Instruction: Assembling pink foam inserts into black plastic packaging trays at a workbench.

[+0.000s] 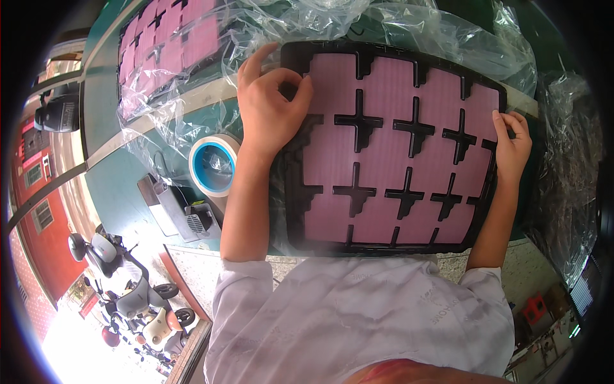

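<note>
In front of me is a black plastic tray (363, 190) with stepped cross-shaped dividers and pink, finely ribbed areas between them. At its upper left, my left hand (272, 102) is closed, thumb and index finger meeting in a ring over the tray's corner. Whether anything thin sits in that pinch cannot be seen. The other fingers of that hand stick up past the rim. My right hand (515, 144) grips the tray's right edge with bent fingers, the thumb hidden in part.
Clear plastic film (300, 25) lies crumpled behind the tray, and more film (566, 173) hangs at the right. A similar pink-and-black tray (169, 45) lies under film at the far left. Left of my forearm are a tape roll (195, 163) and a grey tape dispenser (173, 205).
</note>
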The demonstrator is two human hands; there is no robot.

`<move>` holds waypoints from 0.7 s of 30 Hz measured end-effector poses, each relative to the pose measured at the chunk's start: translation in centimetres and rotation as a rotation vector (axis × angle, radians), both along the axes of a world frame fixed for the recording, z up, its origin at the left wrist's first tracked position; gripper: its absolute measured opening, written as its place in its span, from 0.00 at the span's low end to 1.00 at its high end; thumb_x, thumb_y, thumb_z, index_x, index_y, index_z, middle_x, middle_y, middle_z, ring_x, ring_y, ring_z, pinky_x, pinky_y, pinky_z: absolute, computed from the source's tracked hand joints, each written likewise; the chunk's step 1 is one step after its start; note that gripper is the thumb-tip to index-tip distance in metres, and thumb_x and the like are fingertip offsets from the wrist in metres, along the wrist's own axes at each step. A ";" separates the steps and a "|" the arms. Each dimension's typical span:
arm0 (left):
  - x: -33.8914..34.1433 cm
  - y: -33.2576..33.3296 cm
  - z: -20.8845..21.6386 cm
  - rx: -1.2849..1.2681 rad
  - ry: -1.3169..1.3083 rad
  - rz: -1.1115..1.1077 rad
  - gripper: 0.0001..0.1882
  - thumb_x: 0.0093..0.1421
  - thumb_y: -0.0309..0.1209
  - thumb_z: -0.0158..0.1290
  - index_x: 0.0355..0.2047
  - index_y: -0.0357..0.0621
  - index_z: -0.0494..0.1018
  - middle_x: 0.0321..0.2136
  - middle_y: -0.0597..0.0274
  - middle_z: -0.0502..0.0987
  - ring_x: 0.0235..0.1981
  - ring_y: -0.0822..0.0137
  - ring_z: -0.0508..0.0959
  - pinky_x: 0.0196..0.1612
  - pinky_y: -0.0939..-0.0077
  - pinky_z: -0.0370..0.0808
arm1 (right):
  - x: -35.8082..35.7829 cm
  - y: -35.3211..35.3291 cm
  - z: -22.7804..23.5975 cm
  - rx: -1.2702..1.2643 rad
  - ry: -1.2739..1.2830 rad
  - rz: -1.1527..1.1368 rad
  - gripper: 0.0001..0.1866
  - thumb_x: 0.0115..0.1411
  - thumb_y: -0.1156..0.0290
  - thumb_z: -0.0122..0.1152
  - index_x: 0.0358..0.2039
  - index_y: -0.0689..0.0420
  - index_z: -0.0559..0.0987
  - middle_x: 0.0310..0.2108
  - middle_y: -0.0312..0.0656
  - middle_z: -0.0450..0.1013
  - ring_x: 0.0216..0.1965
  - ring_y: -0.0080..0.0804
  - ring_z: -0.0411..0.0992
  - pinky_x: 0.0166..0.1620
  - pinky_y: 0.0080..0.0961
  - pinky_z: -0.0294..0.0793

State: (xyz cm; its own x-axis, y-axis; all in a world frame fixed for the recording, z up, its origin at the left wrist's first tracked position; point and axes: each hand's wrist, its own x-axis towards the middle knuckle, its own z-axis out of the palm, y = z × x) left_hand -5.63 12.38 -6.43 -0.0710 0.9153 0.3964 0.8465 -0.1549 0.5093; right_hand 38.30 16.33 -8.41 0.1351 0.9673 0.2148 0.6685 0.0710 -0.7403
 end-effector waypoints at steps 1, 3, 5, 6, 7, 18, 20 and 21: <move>0.0 0.0 0.0 0.005 0.002 -0.001 0.07 0.53 0.32 0.67 0.27 0.42 0.85 0.58 0.48 0.78 0.56 0.48 0.78 0.56 0.60 0.75 | 0.0 0.0 0.1 -0.005 -0.002 -0.002 0.13 0.62 0.69 0.73 0.35 0.68 0.83 0.39 0.35 0.74 0.37 0.20 0.71 0.45 0.18 0.71; 0.1 0.0 0.1 -0.006 -0.009 0.005 0.07 0.52 0.32 0.67 0.27 0.42 0.85 0.58 0.47 0.78 0.56 0.48 0.78 0.56 0.60 0.75 | -0.1 -0.1 0.2 -0.010 -0.003 -0.003 0.13 0.62 0.69 0.73 0.35 0.68 0.83 0.39 0.35 0.74 0.37 0.20 0.71 0.45 0.18 0.71; 0.2 0.0 0.2 -0.018 -0.020 0.011 0.07 0.52 0.32 0.67 0.27 0.42 0.85 0.58 0.47 0.78 0.56 0.48 0.78 0.56 0.60 0.75 | -0.1 -0.1 0.2 -0.011 -0.007 -0.003 0.13 0.62 0.69 0.73 0.35 0.68 0.83 0.39 0.35 0.74 0.38 0.20 0.71 0.46 0.18 0.70; 0.3 0.0 0.2 -0.023 -0.065 0.007 0.06 0.52 0.32 0.67 0.25 0.42 0.84 0.57 0.44 0.77 0.57 0.44 0.76 0.59 0.57 0.72 | -0.1 -0.1 0.2 -0.010 -0.006 -0.002 0.13 0.62 0.69 0.73 0.35 0.68 0.83 0.39 0.35 0.74 0.38 0.20 0.71 0.46 0.18 0.70; 0.3 -0.1 0.2 -0.028 -0.109 0.003 0.06 0.51 0.31 0.66 0.23 0.43 0.84 0.57 0.42 0.76 0.58 0.41 0.73 0.61 0.53 0.70 | -0.1 -0.1 0.2 -0.010 -0.002 0.000 0.13 0.62 0.69 0.73 0.35 0.68 0.83 0.39 0.35 0.74 0.38 0.20 0.71 0.46 0.18 0.70; -0.7 0.2 0.4 -0.081 -0.205 -0.059 0.10 0.59 0.32 0.60 0.26 0.38 0.85 0.35 0.47 0.85 0.60 0.44 0.74 0.62 0.53 0.69 | -0.3 0.1 0.3 -0.034 -0.025 -0.033 0.13 0.61 0.67 0.74 0.36 0.67 0.85 0.40 0.35 0.75 0.39 0.21 0.73 0.48 0.19 0.71; -0.9 0.5 0.3 -0.101 -0.228 -0.067 0.10 0.58 0.33 0.61 0.26 0.40 0.85 0.32 0.52 0.85 0.61 0.46 0.74 0.61 0.55 0.69 | -0.2 0.0 0.5 -0.034 -0.026 -0.045 0.13 0.61 0.67 0.74 0.36 0.67 0.85 0.40 0.35 0.75 0.39 0.22 0.73 0.48 0.19 0.71; -0.8 0.5 0.4 -0.104 -0.223 -0.069 0.10 0.58 0.33 0.61 0.26 0.40 0.85 0.32 0.52 0.85 0.61 0.46 0.74 0.61 0.55 0.69 | -0.3 0.0 0.4 -0.028 -0.020 -0.048 0.13 0.61 0.67 0.74 0.36 0.66 0.85 0.40 0.35 0.75 0.39 0.22 0.72 0.48 0.19 0.71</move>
